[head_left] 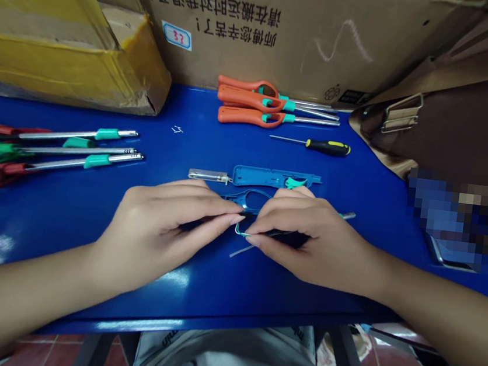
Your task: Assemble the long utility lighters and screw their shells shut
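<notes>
A big cardboard box (pixel 288 29) stands behind the blue shell half (pixel 275 179), which lies at the middle of the blue worktop (pixel 187 135). A yellow-taped box (pixel 66 39) sits far to the shell's left and back, and a brown bag (pixel 453 124) to its right.

Just in front of the shell, towards the person, the left hand (pixel 164 227) and right hand (pixel 303 237) meet fingertip to fingertip. Both are closed in a pinch, thumb against forefinger, on a thin tube (pixel 242 233) with a small teal loop in it. The tube's long axis runs side to side, parallel to the shell. Most of it passes under the right hand, so that hand has more of it; the left grips only the end. A second blue frame (pixel 246 196) lies between the hands and the shell, partly hidden by the fingers.

Left of the shell lies a pile of long-nozzled lighters (pixel 54 147); behind it are three orange lighters (pixel 253 105), then a black-and-yellow screwdriver (pixel 319 146). A short metal nozzle (pixel 208 175) lies just beside the shell's left end.
</notes>
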A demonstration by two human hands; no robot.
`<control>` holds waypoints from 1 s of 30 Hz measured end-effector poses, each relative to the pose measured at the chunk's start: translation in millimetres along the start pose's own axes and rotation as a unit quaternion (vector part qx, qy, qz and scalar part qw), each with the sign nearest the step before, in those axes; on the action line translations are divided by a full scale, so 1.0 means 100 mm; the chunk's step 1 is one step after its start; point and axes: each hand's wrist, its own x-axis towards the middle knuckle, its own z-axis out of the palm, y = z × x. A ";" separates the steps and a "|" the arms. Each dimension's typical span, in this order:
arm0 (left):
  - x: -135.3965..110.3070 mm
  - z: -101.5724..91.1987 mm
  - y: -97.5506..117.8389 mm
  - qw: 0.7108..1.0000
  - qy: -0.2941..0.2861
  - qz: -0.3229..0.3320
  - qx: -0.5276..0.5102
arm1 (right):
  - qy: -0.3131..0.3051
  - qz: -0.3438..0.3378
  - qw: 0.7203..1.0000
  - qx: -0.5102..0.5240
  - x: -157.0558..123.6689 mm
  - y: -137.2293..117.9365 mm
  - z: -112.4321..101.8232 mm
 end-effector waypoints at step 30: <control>0.02 -0.05 0.01 0.999 -0.011 0.021 0.030 | -0.049 0.011 0.997 -0.052 0.00 0.01 -0.06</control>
